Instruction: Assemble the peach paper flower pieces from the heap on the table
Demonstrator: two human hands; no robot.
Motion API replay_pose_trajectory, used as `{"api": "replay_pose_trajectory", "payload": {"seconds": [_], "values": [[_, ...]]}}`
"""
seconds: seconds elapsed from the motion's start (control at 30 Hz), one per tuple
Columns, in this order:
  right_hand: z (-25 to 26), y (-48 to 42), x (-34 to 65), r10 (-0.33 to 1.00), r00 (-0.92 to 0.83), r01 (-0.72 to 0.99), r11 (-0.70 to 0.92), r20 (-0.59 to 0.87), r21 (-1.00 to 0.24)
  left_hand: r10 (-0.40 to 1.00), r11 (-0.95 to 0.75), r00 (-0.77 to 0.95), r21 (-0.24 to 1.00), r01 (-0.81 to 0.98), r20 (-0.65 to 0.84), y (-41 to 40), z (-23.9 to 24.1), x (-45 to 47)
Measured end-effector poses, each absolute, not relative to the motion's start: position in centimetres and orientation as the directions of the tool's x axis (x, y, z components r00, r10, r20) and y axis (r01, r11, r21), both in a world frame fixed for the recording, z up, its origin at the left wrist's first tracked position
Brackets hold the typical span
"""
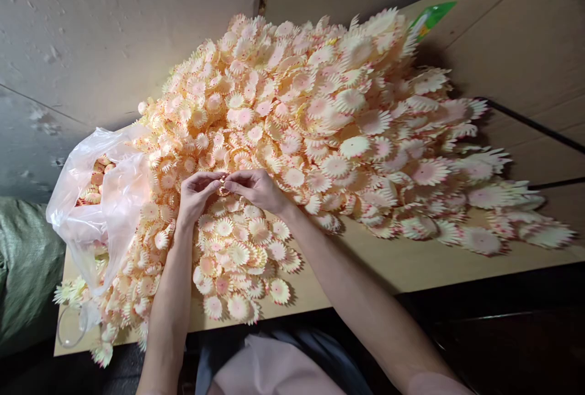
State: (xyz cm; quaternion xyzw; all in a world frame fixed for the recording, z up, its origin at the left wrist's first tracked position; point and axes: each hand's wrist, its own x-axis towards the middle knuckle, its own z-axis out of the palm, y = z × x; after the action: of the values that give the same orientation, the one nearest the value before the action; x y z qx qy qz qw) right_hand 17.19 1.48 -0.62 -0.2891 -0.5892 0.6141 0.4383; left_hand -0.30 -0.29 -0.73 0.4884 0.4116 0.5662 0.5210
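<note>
A big heap of cream and pink paper flower pieces [320,120] covers the wooden table [411,261]. My left hand [197,192] and my right hand [256,188] meet just above the heap's near side, fingertips pinched together on one small flower piece [223,189] held between them. Both forearms reach in from the bottom edge. Flat flower pieces lie spread under my hands.
A clear plastic bag [103,200] with more flower pieces lies open at the table's left end. A green sack [22,261] sits on the floor at the left. A green packet [432,17] pokes out behind the heap. A grey wall stands beyond.
</note>
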Motion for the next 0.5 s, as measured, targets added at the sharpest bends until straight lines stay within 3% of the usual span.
{"api": "replay_pose_trajectory", "payload": {"seconds": [0.5], "values": [[-1.09, 1.65, 17.34, 0.847, -0.507, -0.204, 0.061, 0.159, -0.977, 0.993, -0.104, 0.026, 0.975, -0.197, 0.111, -0.27, -0.77, -0.39]]}}
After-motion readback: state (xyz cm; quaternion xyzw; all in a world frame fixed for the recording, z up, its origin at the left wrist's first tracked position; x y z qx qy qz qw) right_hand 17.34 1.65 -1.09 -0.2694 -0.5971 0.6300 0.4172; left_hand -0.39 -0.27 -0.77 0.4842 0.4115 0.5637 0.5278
